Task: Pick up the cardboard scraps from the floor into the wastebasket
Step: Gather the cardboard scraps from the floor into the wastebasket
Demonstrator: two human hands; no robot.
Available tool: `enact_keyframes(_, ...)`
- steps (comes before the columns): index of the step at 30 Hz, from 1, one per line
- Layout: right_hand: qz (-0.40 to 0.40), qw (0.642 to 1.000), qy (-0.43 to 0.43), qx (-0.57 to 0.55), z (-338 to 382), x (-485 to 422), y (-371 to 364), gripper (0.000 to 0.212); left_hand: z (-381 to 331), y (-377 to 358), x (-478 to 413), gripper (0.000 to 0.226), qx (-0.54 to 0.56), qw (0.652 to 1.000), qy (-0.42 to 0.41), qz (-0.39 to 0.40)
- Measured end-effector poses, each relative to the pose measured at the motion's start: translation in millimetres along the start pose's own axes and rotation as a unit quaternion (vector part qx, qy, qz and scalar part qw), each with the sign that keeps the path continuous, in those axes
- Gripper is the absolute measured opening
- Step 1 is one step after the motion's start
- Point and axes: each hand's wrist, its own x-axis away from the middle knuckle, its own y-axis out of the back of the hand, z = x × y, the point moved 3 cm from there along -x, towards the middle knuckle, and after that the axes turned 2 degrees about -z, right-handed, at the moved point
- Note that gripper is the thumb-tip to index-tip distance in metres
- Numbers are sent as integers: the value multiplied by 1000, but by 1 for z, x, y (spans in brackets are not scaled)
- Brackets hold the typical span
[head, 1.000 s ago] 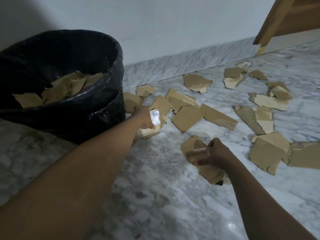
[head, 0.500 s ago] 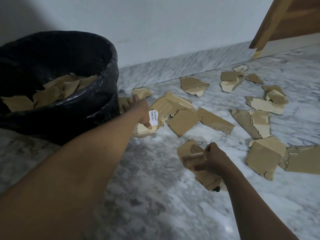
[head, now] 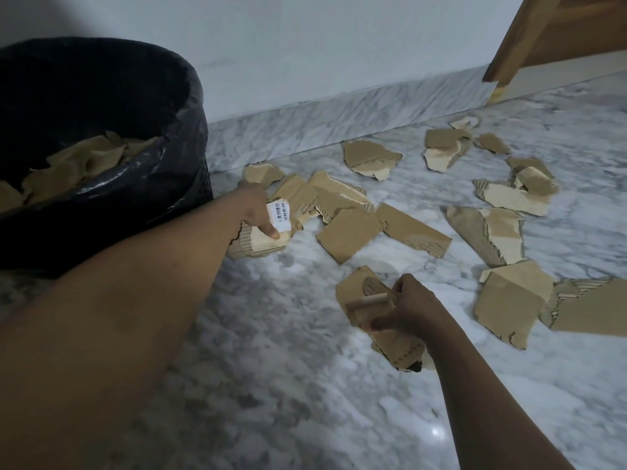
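A black-lined wastebasket (head: 190, 106) stands at the left with cardboard scraps (head: 81, 161) inside it. My left hand (head: 252, 206) is beside the basket's base, shut on a bundle of scraps (head: 263, 244) that carries a white barcode label (head: 279, 215). My right hand (head: 412, 305) is lower and to the right, shut on a stack of brown scraps (head: 359, 293) with a small rolled piece on top. Several more torn cardboard scraps (head: 349, 228) lie spread over the marble floor (head: 288, 385) to the right.
A marble skirting (head: 339, 110) runs along the pale wall behind the scraps. A wooden door or panel (head: 556, 32) leans in at the top right. A large scrap (head: 509, 307) lies just right of my right hand.
My left hand has shifted slightly toward the small scrap near the skirting while keeping its bundle. My right hand has held its stack almost still.
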Motion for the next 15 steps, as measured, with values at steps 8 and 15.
enact_keyframes(8, -16, 996, 26, 78, 10, 6, -2, 71, 3, -9, 5, 116, 17, 1000, 14, -15)
enact_keyframes(15, -110, 905, 225, 345, 94, -28, 2, 73, 0, -7, 8, 105, 7, 999, -20, -35)
